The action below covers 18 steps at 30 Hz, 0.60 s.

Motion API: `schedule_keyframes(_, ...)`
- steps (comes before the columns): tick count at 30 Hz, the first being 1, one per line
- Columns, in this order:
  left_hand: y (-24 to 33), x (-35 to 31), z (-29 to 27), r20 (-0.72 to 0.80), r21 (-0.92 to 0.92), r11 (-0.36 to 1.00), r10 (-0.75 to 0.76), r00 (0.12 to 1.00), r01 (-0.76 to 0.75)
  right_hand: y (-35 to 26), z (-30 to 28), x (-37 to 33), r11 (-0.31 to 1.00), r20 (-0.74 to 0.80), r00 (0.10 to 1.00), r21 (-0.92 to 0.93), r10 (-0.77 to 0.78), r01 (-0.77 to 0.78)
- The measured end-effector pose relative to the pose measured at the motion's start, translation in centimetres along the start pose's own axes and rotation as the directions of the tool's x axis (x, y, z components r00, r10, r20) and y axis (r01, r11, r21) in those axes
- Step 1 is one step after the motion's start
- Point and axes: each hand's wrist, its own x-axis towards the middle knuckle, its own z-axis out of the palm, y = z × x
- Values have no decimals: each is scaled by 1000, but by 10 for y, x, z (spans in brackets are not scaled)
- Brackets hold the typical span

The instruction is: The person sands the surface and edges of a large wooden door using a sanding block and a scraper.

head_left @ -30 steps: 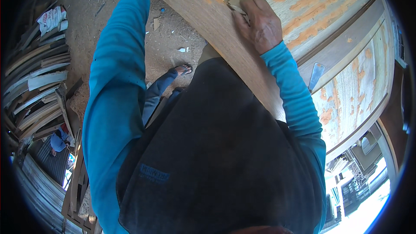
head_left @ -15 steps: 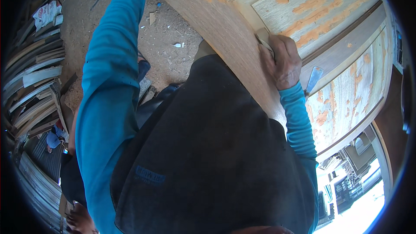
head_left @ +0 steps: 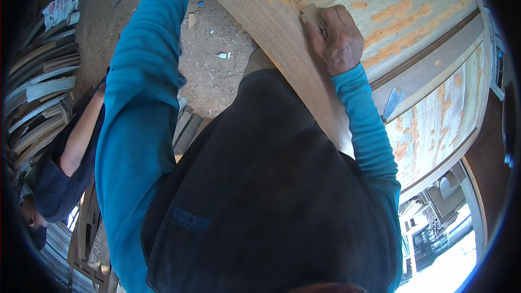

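Note:
My right hand (head_left: 339,40) is closed around a small tan folded piece of sandpaper (head_left: 309,12), its edge showing ahead of the fingers. The hand presses it on the wooden door (head_left: 282,35), where the brown edge board meets a recessed panel. Orange filler patches (head_left: 399,8) streak the pale panels around it. My left arm (head_left: 144,43) stretches to the far edge of the door at the top of the picture, its hand beyond the frame. A putty knife (head_left: 393,102) with a broad blade lies on the door to the right of my right wrist.
A person in dark clothes (head_left: 68,168) is close on my left. Behind them stands a stack of boards (head_left: 46,92) with a white sack (head_left: 59,11) on it. Wood scraps and bits of litter lie on the dirt floor (head_left: 214,76). Several offcuts (head_left: 187,130) lie beside my left arm.
My right hand has slid the sandpaper away from me and leftward along the door's edge board. On the left, the other person has shifted position and shows more. The putty knife has stayed in place.

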Motion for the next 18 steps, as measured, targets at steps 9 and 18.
schedule_keyframes(9,9,-1,-3,4,-10,999,-44,999,44,11,-25,-46,1000,5,1000,-12,21,-21)
schedule_keyframes(18,1,-5,-5,13,-66,998,-22,1000,23,6,-24,-40,999,3,1000,-52,-10,10)
